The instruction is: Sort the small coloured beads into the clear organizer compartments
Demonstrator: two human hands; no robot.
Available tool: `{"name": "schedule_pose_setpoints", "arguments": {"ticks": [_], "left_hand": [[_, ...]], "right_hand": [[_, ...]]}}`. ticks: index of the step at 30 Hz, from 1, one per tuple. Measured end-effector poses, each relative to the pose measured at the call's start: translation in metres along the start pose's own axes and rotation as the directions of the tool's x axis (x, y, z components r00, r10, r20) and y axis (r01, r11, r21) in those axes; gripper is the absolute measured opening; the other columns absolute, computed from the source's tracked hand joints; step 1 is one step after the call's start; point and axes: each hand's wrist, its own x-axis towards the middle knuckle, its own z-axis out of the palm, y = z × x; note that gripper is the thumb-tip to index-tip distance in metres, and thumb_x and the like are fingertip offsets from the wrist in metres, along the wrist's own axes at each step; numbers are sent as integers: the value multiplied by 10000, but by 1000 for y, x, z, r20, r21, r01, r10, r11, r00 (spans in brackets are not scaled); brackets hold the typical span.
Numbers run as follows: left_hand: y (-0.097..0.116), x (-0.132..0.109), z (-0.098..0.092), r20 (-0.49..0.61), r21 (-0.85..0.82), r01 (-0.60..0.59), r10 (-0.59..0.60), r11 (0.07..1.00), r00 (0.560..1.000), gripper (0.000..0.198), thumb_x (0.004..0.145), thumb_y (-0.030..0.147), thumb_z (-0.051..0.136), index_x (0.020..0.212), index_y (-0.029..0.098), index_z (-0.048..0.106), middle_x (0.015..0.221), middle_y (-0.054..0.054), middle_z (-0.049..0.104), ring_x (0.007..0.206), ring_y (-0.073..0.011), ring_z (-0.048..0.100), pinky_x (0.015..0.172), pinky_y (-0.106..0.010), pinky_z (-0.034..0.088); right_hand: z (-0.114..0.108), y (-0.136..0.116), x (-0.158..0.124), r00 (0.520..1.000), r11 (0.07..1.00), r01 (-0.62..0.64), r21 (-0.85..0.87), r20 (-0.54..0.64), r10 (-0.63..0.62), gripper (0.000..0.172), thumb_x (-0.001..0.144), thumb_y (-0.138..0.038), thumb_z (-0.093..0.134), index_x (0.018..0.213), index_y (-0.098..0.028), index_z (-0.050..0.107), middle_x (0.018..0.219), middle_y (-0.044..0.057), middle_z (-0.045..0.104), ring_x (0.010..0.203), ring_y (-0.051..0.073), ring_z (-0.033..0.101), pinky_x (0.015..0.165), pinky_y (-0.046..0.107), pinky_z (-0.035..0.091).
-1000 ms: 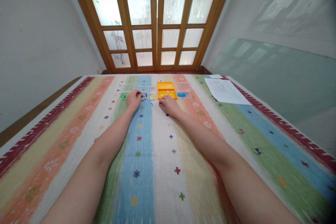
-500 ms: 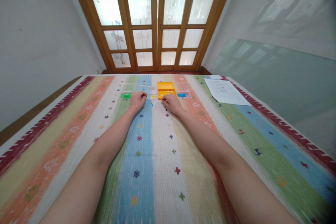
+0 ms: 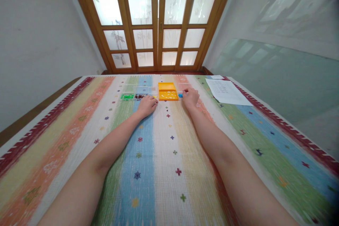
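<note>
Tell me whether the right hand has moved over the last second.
Yes. The right hand has shifted rightward: it was in front of the orange tray, and now sits past the tray's right edge, by the blue pieces.

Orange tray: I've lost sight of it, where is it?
Head view: the orange tray sits far centre on the cloth, the right hand just right of it.
</note>
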Motion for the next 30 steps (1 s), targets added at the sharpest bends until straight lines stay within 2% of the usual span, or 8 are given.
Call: {"name": "schedule_pose_setpoints", "arguments": {"ticks": [2,5,9,14,19,24,27,30], "left_hand": [[-6,-1,1,-12,20,47,-47,999,999,256,978,232,545,1071,215,783,1110,-125,725,1111,-295,600,1015,-441,447],[-15,-1,0,-25,26,99,-98,995,995,265,970,212,536,1024,209,795,1047,-133,728,1082,-296,606,992,-431,458],[-21,-1,0,-14,-8,118,-118,993,993,229,923,191,576,945,220,801,997,-119,734,1056,-290,621,981,-416,468],[-24,1,1,10,-27,115,-115,993,993,205,909,208,586,940,223,788,1000,-101,741,1019,-274,648,934,-388,499],[-26,2,2,50,-103,90,-86,991,995,164,896,218,610,930,217,770,1005,-88,742,993,-258,663,925,-383,518],[-19,3,6,69,-171,60,-49,984,996,131,891,232,644,922,215,771,955,-77,732,941,-246,665,894,-377,520],[-16,3,9,57,-197,50,-39,979,998,143,903,249,640,923,217,777,931,-73,732,927,-247,665,883,-375,515],[-20,2,10,18,-178,100,-98,979,995,185,928,254,601,937,209,780,962,-85,747,940,-257,668,882,-380,509]], "right_hand": [[2,5,1,999,999,-46,-7,-27,45,261,937,-203,494,1027,-181,738,1103,163,719,1093,326,577,983,493,435],[4,7,2,998,999,-39,17,-47,40,328,931,-177,453,1056,-178,755,1087,153,743,1037,312,609,964,477,457],[6,1,0,999,998,29,60,-37,-26,338,928,-175,447,1060,-175,758,1110,147,750,1037,304,629,975,456,464],[8,-12,-7,993,989,116,92,26,-119,329,916,-182,461,1045,-181,764,1100,130,758,1039,295,641,979,442,475],[10,-27,-16,955,957,257,134,113,-273,309,919,-183,489,1035,-179,776,1089,128,767,1027,282,651,977,426,487],[14,-43,-29,863,887,418,199,217,-456,259,936,-161,537,1035,-193,774,1070,103,764,1017,261,648,962,404,484],[17,-53,-38,770,830,505,238,310,-558,247,961,-159,551,1060,-202,774,1076,93,754,1033,245,638,960,377,472],[19,-61,-46,662,769,581,267,394,-637,247,997,-183,555,1113,-204,772,1096,92,740,1051,235,626,956,357,460]]}}
